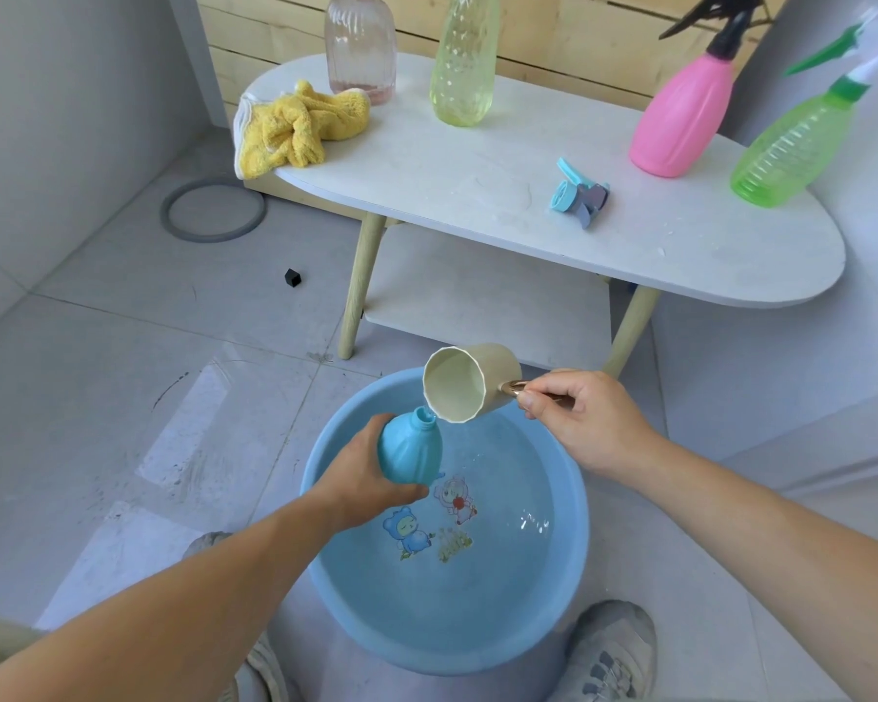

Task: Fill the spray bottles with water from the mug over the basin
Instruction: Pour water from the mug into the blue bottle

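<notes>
- My left hand (361, 481) grips the blue bottle (409, 450) round its belly. It holds the bottle over the basin (452, 651) with the open neck leaning toward the mug (470, 382).
- My right hand (579, 423) pinches the mug's handle. The mug is tipped almost on its side, with its lip just beside the bottle's mouth.
- I cannot make out a stream of water between the two.
- To do this step well, I judge the lip should rest right at the narrow neck and the tilt should be raised slowly. The bottle should stand nearly upright so that overflow falls into the basin and not on the floor.
- The blue spray head (579, 197) lies on the worktop (477, 159), well apart, ready to screw on afterwards.
- Cartoon figures (409, 532) decorate the basin floor. The small yellow lettering beside them is too blurred to read, and no brand name shows anywhere.
</notes>
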`<action>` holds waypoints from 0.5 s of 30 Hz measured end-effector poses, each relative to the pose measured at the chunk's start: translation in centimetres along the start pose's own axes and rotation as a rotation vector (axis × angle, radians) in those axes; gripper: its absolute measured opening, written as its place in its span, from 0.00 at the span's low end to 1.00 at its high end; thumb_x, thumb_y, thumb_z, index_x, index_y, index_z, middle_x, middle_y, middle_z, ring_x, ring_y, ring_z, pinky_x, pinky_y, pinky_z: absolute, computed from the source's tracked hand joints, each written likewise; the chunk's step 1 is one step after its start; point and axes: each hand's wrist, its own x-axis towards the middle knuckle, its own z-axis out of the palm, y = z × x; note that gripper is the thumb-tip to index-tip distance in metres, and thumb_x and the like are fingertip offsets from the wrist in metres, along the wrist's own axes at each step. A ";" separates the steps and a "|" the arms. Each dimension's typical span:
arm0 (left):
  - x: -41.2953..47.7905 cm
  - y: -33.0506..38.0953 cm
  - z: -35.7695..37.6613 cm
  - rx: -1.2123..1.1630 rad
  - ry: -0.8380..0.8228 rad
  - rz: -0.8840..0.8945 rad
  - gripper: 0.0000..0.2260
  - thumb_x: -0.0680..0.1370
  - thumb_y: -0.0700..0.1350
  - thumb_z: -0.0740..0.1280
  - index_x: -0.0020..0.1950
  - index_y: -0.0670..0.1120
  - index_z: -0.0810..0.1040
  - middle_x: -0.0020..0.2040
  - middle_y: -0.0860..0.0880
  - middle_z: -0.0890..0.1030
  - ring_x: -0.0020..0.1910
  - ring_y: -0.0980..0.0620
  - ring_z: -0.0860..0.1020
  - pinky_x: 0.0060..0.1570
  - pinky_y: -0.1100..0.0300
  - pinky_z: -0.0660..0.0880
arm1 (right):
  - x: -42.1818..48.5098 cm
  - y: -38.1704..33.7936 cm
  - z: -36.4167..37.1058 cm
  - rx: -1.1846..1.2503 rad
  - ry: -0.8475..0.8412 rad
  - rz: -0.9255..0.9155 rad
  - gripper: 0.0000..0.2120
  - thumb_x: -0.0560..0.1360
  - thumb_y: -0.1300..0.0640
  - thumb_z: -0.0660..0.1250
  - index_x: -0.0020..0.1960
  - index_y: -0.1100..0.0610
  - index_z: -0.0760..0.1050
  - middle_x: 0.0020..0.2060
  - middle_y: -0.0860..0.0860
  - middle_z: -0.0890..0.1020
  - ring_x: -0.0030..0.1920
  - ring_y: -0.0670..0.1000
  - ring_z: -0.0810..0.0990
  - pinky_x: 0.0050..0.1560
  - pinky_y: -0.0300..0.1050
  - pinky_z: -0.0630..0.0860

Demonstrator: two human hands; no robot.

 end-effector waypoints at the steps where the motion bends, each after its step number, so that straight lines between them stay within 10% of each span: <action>1: 0.0 0.0 0.0 -0.001 0.000 0.001 0.39 0.65 0.50 0.82 0.69 0.58 0.66 0.58 0.54 0.77 0.53 0.55 0.79 0.44 0.63 0.77 | 0.0 0.0 0.0 -0.002 0.003 -0.003 0.11 0.78 0.54 0.68 0.40 0.40 0.79 0.39 0.42 0.83 0.42 0.36 0.78 0.42 0.27 0.69; 15: 0.0 -0.1 0.1 0.011 -0.006 -0.002 0.40 0.65 0.50 0.82 0.71 0.56 0.66 0.58 0.54 0.77 0.54 0.54 0.79 0.45 0.63 0.77 | 0.1 0.2 -0.1 -0.057 0.027 -0.046 0.07 0.78 0.52 0.68 0.43 0.49 0.83 0.39 0.45 0.81 0.46 0.45 0.79 0.48 0.42 0.74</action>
